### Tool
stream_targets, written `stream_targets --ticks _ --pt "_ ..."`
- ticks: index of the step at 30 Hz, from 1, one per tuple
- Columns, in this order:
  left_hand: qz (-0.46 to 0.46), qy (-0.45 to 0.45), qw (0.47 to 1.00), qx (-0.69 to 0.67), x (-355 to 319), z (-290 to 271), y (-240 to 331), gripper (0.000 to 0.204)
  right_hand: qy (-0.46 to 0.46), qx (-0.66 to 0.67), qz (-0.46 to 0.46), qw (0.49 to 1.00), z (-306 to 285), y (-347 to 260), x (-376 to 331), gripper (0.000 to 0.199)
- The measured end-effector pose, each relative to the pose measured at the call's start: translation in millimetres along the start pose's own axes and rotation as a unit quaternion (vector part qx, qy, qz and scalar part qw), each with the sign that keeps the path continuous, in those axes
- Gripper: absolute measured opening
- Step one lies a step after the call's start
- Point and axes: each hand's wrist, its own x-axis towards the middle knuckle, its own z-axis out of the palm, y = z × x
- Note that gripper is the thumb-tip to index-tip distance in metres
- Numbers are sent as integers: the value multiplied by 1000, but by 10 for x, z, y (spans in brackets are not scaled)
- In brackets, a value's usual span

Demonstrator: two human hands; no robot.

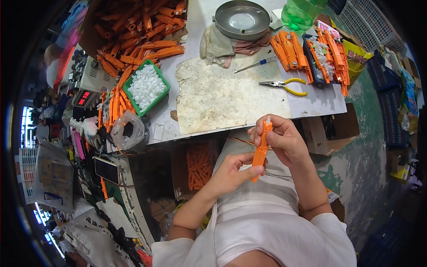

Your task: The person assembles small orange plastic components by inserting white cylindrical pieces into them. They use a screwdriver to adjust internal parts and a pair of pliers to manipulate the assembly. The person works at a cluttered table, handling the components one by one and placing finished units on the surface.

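Between my hands, just in front of the table's near edge, is a long narrow orange plastic housing (pixel 260 153) with a small whitish tip at its upper end. My left hand (pixel 240 171) pinches its lower end between thumb and fingers. Closed round the upper part is my right hand (pixel 282 137), its thumb pressed on the side near the tip. On the table beyond, a green tray (pixel 147 87) holds many small white plastic pieces. Several similar orange housings (pixel 288 50) lie side by side at the right.
A stained work sheet (pixel 231 98) covers the table's middle. Yellow-handled pliers (pixel 284 85) and a screwdriver (pixel 255 64) lie to its right. A metal pan (pixel 242 20) rests on rags (pixel 216 43) behind. Heaped orange housings fill a box (pixel 91 31) at far left. A clear plastic bag (pixel 128 130) hangs by the near-left edge.
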Motion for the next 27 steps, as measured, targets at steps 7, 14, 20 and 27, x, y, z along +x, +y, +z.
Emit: stream_targets --ticks 7,14,20,27 --pt "64 93 993 -28 5 100 -102 32 2 -40 18 999 4 -15 29 48" --pt "125 175 965 151 12 33 -253 29 61 -134 9 989 158 47 -171 54" --pt "109 173 973 104 -1 14 -273 28 55 -91 -5 994 122 135 -178 52" --pt "78 107 991 -29 66 25 -208 30 73 -157 -65 983 -30 131 -296 68"
